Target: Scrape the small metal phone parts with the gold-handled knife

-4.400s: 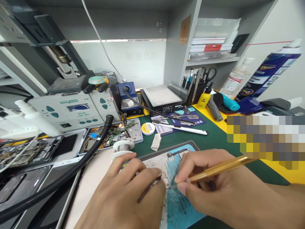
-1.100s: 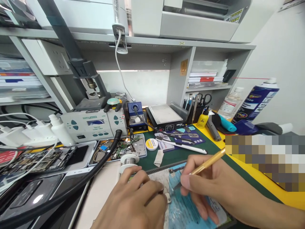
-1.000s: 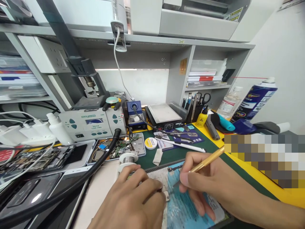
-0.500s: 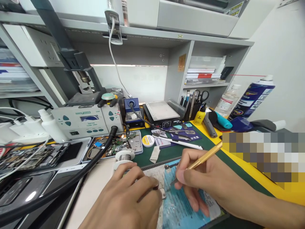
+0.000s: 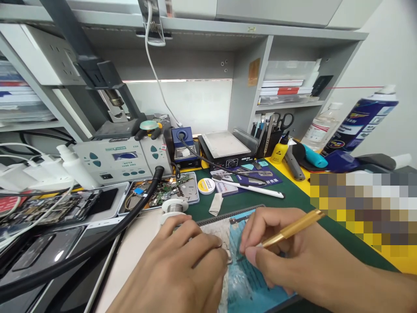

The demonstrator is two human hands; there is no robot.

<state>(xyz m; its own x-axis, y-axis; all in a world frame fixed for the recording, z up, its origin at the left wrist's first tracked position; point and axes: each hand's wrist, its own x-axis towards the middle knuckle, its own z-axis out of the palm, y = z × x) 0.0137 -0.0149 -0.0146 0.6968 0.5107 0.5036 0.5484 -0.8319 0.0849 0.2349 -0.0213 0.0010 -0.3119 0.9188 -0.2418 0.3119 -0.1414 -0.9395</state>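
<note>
My right hand (image 5: 283,252) is closed in a pen-like grip on a gold-handled craft knife (image 5: 293,228). Its fingertips are low over the blue work mat (image 5: 273,300), and they hide the blade. The mat's surface is scuffed with dark marks. Just to the left, my left hand (image 5: 182,265) curls palm down, fingers bent together. By its fingertips shows the edge of a small metallic part (image 5: 226,250); most of whatever lies under the hand is hidden. A spool of solder wire (image 5: 174,208) stands right behind the left knuckles.
A black hose (image 5: 130,226) crosses the left side over phone parts. Behind the hands are a tray of circuit boards (image 5: 192,191), a round tin (image 5: 206,186) and a white pen-shaped tool (image 5: 260,191). A hot-air station (image 5: 120,158) and a heating plate (image 5: 228,148) stand farther back.
The view has shifted a little. My right hand has turned more palm down, its lower fingers tucked in, and the blade that showed before is now covered. My left hand stays in place.
</note>
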